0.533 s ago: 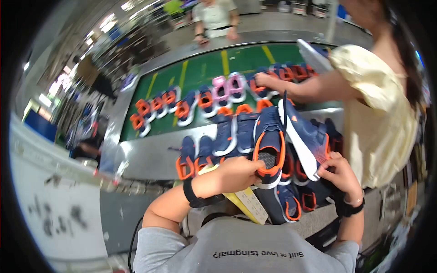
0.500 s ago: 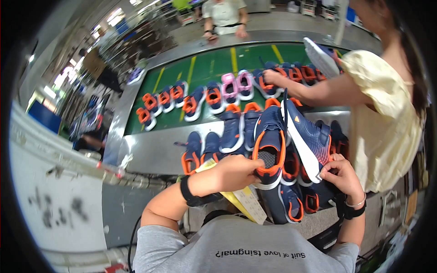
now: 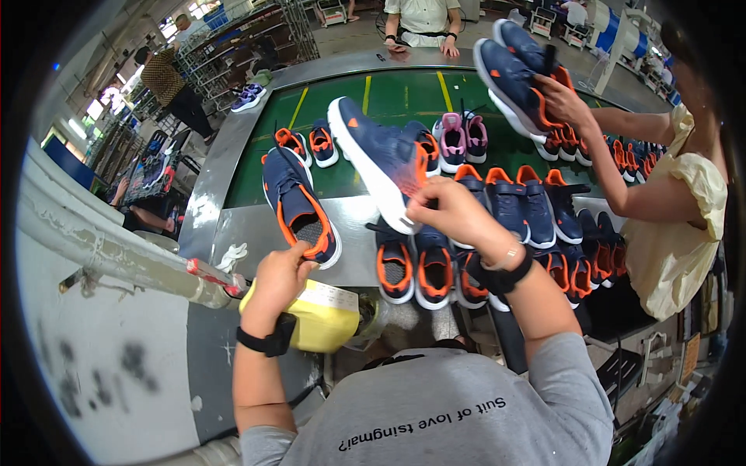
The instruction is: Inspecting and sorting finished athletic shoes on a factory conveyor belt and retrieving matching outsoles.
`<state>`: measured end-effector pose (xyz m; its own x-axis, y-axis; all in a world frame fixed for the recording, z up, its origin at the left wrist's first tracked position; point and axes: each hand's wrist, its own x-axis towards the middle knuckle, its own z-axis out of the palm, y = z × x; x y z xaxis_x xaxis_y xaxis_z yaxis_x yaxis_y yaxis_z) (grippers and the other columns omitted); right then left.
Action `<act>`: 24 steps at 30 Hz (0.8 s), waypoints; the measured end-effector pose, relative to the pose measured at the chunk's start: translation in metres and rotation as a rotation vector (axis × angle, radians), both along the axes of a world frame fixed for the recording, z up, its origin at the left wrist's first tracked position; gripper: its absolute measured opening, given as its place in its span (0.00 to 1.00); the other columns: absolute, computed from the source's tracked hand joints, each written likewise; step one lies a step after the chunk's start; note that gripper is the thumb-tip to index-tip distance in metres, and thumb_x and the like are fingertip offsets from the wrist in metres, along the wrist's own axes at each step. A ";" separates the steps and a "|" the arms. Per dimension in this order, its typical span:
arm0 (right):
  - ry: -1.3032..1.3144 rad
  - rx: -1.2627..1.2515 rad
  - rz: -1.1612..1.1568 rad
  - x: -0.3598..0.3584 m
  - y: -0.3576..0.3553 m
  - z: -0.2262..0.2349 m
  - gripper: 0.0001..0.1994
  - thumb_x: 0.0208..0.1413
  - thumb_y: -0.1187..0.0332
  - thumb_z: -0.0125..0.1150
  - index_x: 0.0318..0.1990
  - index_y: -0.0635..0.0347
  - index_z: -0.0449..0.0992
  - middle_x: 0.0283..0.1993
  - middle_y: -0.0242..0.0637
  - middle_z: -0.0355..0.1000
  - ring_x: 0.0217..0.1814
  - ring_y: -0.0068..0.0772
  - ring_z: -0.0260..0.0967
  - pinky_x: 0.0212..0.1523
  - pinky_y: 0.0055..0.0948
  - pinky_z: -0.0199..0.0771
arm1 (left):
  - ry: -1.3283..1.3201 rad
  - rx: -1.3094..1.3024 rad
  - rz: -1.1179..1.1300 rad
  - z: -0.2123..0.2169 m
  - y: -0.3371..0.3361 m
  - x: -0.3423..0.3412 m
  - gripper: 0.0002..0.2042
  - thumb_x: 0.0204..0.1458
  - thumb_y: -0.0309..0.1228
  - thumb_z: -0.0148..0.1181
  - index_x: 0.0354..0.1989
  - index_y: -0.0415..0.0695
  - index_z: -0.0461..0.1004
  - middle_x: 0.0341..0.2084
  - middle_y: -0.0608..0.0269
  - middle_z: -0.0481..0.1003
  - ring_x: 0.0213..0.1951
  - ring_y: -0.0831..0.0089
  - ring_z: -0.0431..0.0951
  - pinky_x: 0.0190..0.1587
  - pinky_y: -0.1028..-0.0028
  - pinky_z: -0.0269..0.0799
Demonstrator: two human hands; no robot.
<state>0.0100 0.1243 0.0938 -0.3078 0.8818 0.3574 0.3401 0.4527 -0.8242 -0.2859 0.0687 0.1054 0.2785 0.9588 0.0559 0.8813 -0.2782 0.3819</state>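
My left hand (image 3: 281,273) is closed on the heel of a navy sneaker (image 3: 287,180) with orange lining, its open top facing up and its toe pointing away from me. In my right hand (image 3: 452,208) a second navy sneaker (image 3: 381,147) is pinched at the heel, tilted so its white sole shows along the left side. Both sneakers are held above the metal edge of the table. Similar sneakers (image 3: 434,272) stand in rows just below and to the right of my right hand, partly hidden by my forearm.
A green belt (image 3: 342,87) with yellow lines runs inside a metal frame, carrying navy and pink sneakers (image 3: 451,144). At right, a co-worker in pale yellow lifts a navy pair (image 3: 517,85). Another person stands across the table. A yellow carton (image 3: 330,330) and white pipe (image 3: 116,241) are near my left arm.
Both my hands have moved left, each with its sneaker, and they are farther apart. The co-worker's arm has drawn back from the belt and now holds up a pair of sneakers.
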 end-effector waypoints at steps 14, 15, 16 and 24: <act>-0.557 0.047 -0.083 -0.197 0.045 -0.145 0.04 0.39 0.72 0.58 0.22 0.63 0.76 0.32 0.48 0.72 0.40 0.47 0.66 0.44 0.41 0.64 | -0.035 -0.220 0.094 -0.184 0.032 -0.072 0.11 0.47 0.28 0.53 0.41 0.45 0.67 0.24 0.48 0.74 0.31 0.50 0.75 0.32 0.55 0.69; -0.506 -0.043 -0.128 -0.202 0.041 -0.123 0.04 0.41 0.72 0.59 0.24 0.64 0.76 0.31 0.45 0.71 0.40 0.45 0.65 0.44 0.39 0.64 | -0.070 -0.219 0.111 -0.183 0.030 -0.070 0.11 0.48 0.27 0.53 0.41 0.45 0.67 0.24 0.49 0.74 0.31 0.50 0.75 0.32 0.55 0.69; -0.512 -0.048 -0.120 -0.205 0.041 -0.112 0.04 0.41 0.72 0.59 0.24 0.64 0.76 0.31 0.45 0.71 0.40 0.45 0.65 0.44 0.39 0.64 | -0.103 -0.215 0.124 -0.183 0.029 -0.066 0.12 0.48 0.27 0.53 0.42 0.45 0.66 0.24 0.49 0.74 0.31 0.50 0.75 0.32 0.55 0.69; -0.465 -0.117 -0.103 -0.216 0.035 -0.134 0.04 0.41 0.71 0.63 0.25 0.62 0.77 0.39 0.46 0.67 0.44 0.47 0.62 0.48 0.37 0.61 | -0.406 -0.141 0.183 -0.183 0.008 -0.092 0.22 0.45 0.25 0.55 0.51 0.48 0.62 0.31 0.53 0.73 0.32 0.54 0.75 0.32 0.60 0.70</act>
